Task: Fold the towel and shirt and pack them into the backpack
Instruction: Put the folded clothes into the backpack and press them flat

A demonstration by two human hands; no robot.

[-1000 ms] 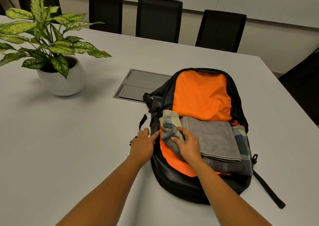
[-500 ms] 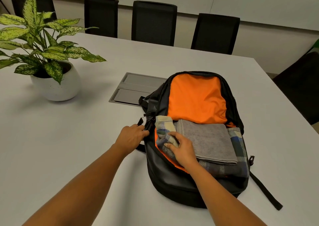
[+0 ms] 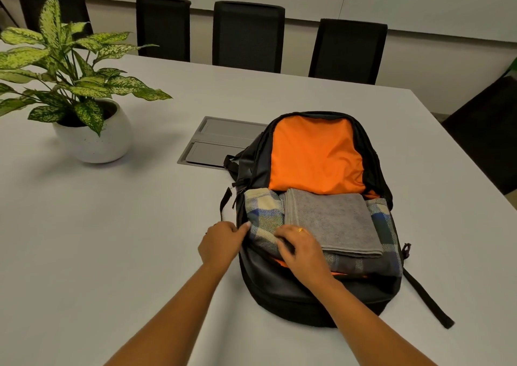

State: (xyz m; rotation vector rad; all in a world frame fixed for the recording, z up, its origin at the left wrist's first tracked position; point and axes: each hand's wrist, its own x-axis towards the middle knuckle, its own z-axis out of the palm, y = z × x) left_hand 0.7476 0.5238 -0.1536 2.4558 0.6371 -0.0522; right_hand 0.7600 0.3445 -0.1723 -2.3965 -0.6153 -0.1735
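Backpack: we see the black backpack with orange lining [image 3: 279, 284] lying flat and unzipped on the white table [image 3: 112, 239].
Shirt: the blue-and-cream plaid folded shirt [image 3: 264, 217] lies inside the near half of the open compartment, spanning side to side.
Towel: the grey folded terry towel [image 3: 330, 220] sits on top of the shirt, in the bag; the orange lining is bare beyond it.
Left hand [image 3: 221, 244]: we read the fingers as curled round the backpack's left rim, thumb tip at the shirt's edge.
Right hand [image 3: 303, 251]: fingers are bent down, clutching shirt fabric just beside the towel's near-left corner; we note a gold ring [image 3: 300, 229].
Rest: a leafy plant in a round white pot [image 3: 95, 141] is on the far left, a grey recessed hatch [image 3: 221, 144] is partly behind the bag, and black chairs [image 3: 248, 35] line the far edge.
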